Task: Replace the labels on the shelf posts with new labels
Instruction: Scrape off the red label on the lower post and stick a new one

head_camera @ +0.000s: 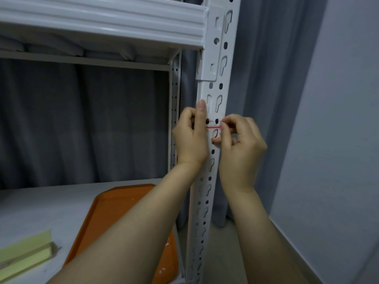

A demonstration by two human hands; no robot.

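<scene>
A white perforated shelf post (215,58) runs top to bottom right of centre. On it at hand height sits a white label with a red line (213,126) and faint writing. My left hand (191,138) rests against the post's left edge, thumb straight up along it, other fingers curled. My right hand (240,144) is at the post's right edge, its fingertips pinching the label's right end. Most of the label's edges are hidden by my fingers.
An orange tray (114,214) with small white scraps lies on the lower shelf board (41,212). A pale green pad of paper (24,255) lies at lower left. The upper shelf beam (102,19) is overhead. Grey curtains hang behind; a wall stands to the right.
</scene>
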